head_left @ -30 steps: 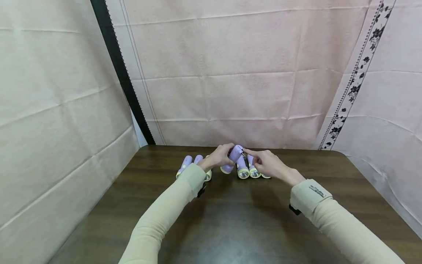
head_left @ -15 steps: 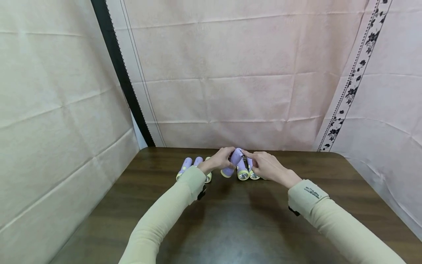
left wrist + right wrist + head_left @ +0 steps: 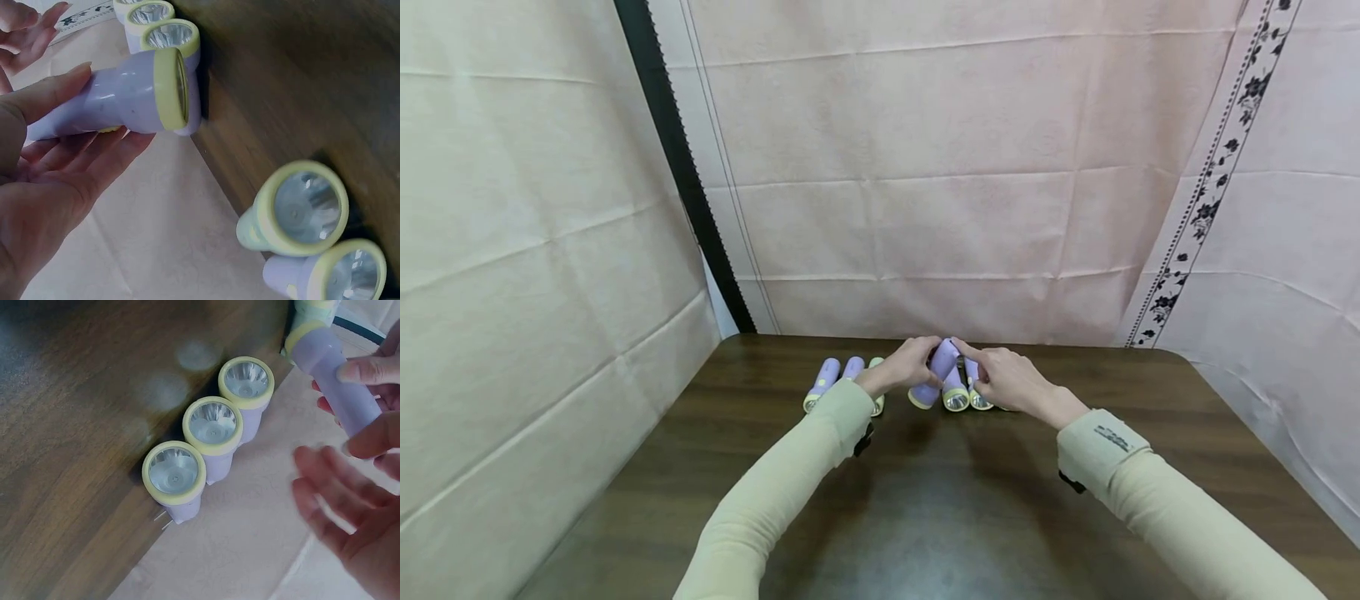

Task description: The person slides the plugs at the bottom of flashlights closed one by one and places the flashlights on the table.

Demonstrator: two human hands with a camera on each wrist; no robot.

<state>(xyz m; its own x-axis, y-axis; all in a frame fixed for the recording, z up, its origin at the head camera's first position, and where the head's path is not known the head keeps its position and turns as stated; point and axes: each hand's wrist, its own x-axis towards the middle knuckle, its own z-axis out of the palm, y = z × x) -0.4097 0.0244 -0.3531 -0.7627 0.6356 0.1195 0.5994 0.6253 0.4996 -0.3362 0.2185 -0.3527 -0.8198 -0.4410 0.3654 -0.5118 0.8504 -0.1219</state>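
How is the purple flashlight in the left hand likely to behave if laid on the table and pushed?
The purple flashlight is probably stiff: it shows no bend in the grip of the left hand. Its round barrel may roll, likely curving because the yellow-rimmed lamp end is wider. Highlights on the smooth surface suggest it could be slightly slippery.

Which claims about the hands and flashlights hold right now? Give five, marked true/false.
1. The left hand holds a purple flashlight. True.
2. The right hand grips another flashlight. False: its index finger extends to the held flashlight's tail end.
3. The right wrist view shows three flashlights resting on the table. True.
4. Every flashlight is purple. False: one flashlight has a pale green body.
5. The tabletop is white. False: it's dark brown.
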